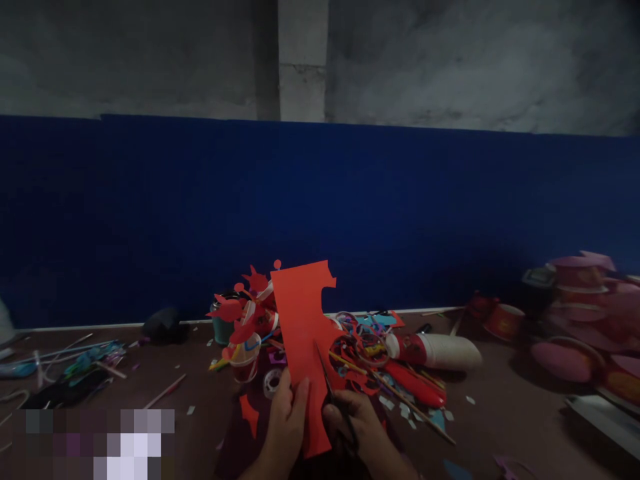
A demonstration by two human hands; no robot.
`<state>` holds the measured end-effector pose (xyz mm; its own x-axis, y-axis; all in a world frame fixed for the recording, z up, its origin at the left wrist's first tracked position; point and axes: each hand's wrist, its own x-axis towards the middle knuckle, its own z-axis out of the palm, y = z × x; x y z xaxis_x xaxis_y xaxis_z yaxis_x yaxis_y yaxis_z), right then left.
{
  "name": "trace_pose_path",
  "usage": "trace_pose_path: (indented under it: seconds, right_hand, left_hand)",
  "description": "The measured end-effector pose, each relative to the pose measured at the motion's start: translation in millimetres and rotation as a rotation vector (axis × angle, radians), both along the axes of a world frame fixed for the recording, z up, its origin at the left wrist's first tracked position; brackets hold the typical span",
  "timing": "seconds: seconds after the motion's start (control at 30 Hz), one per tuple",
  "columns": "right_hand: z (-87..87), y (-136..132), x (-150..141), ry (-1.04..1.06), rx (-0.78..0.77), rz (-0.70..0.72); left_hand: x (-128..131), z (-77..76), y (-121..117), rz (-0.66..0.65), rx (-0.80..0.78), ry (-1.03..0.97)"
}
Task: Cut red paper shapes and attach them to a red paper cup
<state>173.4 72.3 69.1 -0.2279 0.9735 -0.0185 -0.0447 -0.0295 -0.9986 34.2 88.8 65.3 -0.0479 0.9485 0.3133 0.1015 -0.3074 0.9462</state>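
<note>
A sheet of red paper [300, 320] with a notched, cut-out right edge stands upright before me. My left hand [287, 413] pinches its lower left side, thumb on the near face. In my right hand [355, 417] is a pair of dark scissors [327, 380]. Their blades point up and left and lie against the paper near its right edge; whether they are parted is hard to see. Behind the left hand lies a roll of tape [273, 382]. A red paper scrap [249, 415] rests on the table to its left.
A cup with red paper shapes [245, 357] stands behind the sheet. To the right lie a stack of paper cups [435, 351], a red tubular item [415, 385] and thin sticks. Pink and red items [580, 327] pile up far right. A blue panel [150, 213] closes the back.
</note>
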Motion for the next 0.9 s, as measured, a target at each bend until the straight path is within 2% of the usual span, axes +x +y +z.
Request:
trace_pose_path:
  seconds: [0.13, 0.23, 0.4, 0.57, 0.73, 0.9]
  right_hand:
    - [-2.0, 1, -1, -0.02, -0.041, 0.019]
    - [-3.0, 3, 1, -0.037, -0.061, 0.028]
    - [-11.2, 9, 9, -0.026, -0.027, 0.008]
    - [-22.6, 13, 15, 0.066, 0.084, 0.008]
    - [-19.6, 11, 15, 0.125, 0.131, 0.024]
    - [-17.0, 12, 16, 0.016, 0.112, 0.053]
  left_hand:
    - [0, -3.8, 0, 0.074, 0.021, 0.021]
    - [-1, -2.9, 2, 0.074, 0.022, 0.02]
    - [1, 3.0, 3, -0.059, -0.029, -0.063]
    - [4, 3.7, 2, -0.188, -0.09, -0.165]
    - [2, 1.7, 5, -0.256, -0.154, -0.196]
    - [2, 3.9, 4, -0.299, -0.138, -0.242]
